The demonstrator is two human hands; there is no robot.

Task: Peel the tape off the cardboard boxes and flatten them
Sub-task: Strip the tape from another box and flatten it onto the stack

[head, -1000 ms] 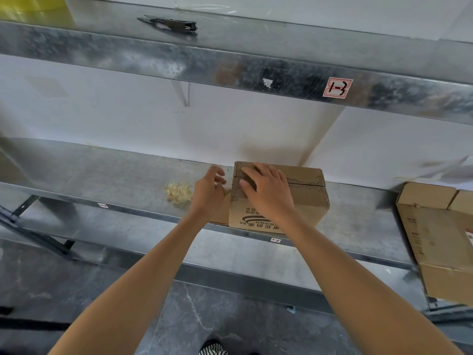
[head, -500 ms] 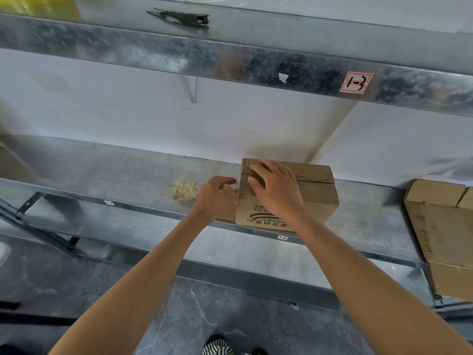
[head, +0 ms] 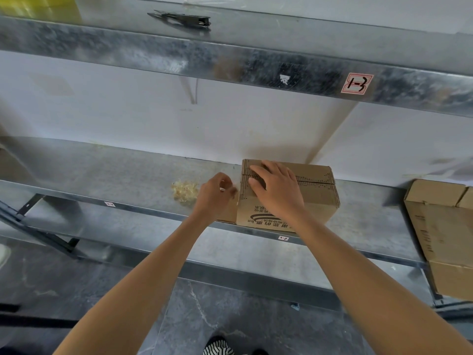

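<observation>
A small brown cardboard box (head: 317, 201) with dark printing stands at the front edge of a metal shelf (head: 115, 180). My right hand (head: 277, 188) lies flat on the box's top near its left end, fingers straight. My left hand (head: 213, 194) is just left of the box, fingers curled and pinching what looks like a clear strip of tape at the box's left end; the tape itself is hard to make out. A crumpled wad of peeled tape (head: 184, 190) lies on the shelf left of my left hand.
More cardboard boxes (head: 440, 226) stand at the right end of the shelf. A dark tool (head: 184, 20) lies on the upper shelf, whose front edge carries a red-framed label (head: 357, 83). Below is a grey stone floor (head: 230, 316).
My left hand has drawn slightly left, away from the box's end, with its fingers pinched. My right hand stays on the box top. The camera has shifted a little.
</observation>
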